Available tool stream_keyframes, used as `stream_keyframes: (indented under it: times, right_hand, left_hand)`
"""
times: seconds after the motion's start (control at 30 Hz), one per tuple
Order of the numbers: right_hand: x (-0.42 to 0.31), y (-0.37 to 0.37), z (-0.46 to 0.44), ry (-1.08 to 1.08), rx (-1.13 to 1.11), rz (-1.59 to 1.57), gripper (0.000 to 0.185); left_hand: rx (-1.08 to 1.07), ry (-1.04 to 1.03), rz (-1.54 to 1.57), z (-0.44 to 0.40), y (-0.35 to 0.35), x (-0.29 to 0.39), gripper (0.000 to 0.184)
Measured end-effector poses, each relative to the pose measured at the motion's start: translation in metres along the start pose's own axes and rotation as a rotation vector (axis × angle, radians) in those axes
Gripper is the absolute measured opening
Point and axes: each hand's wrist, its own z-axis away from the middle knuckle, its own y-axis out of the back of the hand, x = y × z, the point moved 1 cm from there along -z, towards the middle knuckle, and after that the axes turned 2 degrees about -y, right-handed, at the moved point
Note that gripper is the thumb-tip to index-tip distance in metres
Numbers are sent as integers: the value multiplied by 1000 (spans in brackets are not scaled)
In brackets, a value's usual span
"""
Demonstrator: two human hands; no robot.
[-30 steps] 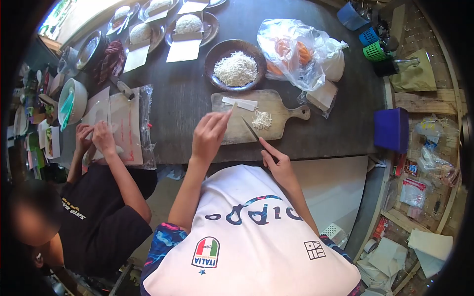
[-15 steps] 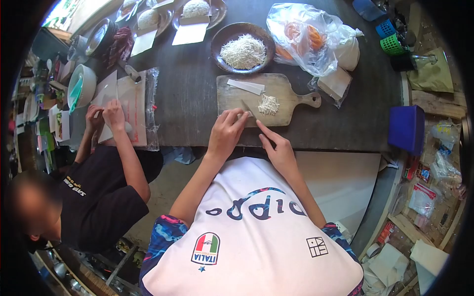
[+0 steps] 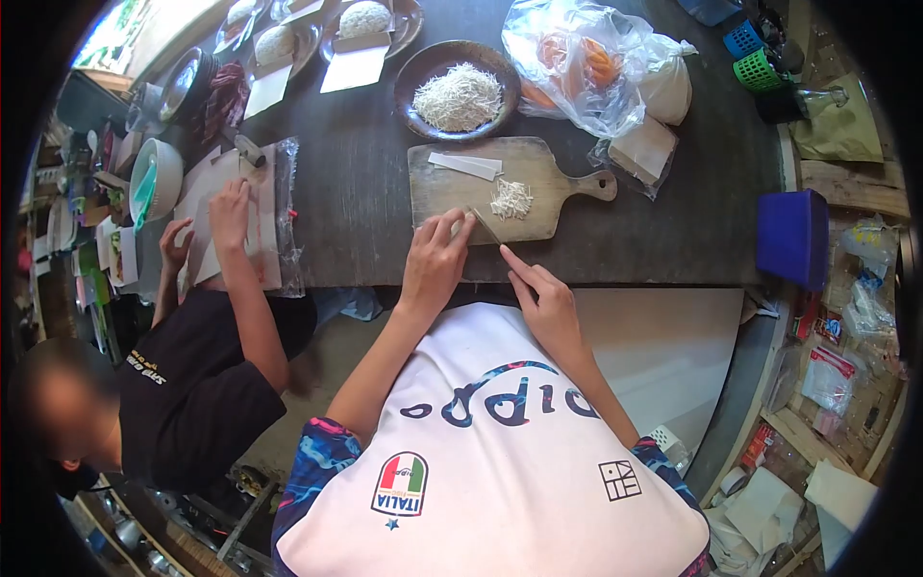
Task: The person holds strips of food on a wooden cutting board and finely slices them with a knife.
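Observation:
A wooden cutting board (image 3: 538,163) with a handle lies at the table's front. On it rest long flat white strips (image 3: 465,165) and a small heap of thin white cut pieces (image 3: 511,200). My left hand (image 3: 438,258) is closed at the board's front edge, fingertips pinching what look like white strips, mostly hidden under the fingers. Close beside those fingertips is a knife (image 3: 486,225), its narrow blade slanting across the board. My right hand (image 3: 546,306) grips it with the index finger stretched along it; the handle is hidden.
Behind the board stands a dark bowl (image 3: 404,101) heaped with white shreds. A clear plastic bag (image 3: 567,62) with orange contents and a wrapped pale stack (image 3: 642,154) sit to the right. At left, a co-worker's hands (image 3: 229,216) are over pale sheets. A blue bin (image 3: 792,238) is at right.
My view has shifted slightly, so the board and bowl appear a little further left. My hands keep nearly the same pose at the knife. The co-worker's hands have moved apart.

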Motion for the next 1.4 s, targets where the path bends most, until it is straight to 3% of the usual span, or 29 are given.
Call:
stream_keyframes:
  times: [1.4]
  right_hand:
    - [-10, -3, 13, 0, 35, 160, 52]
  left_hand:
    - [-8, -54, 4, 2, -2, -7, 53]
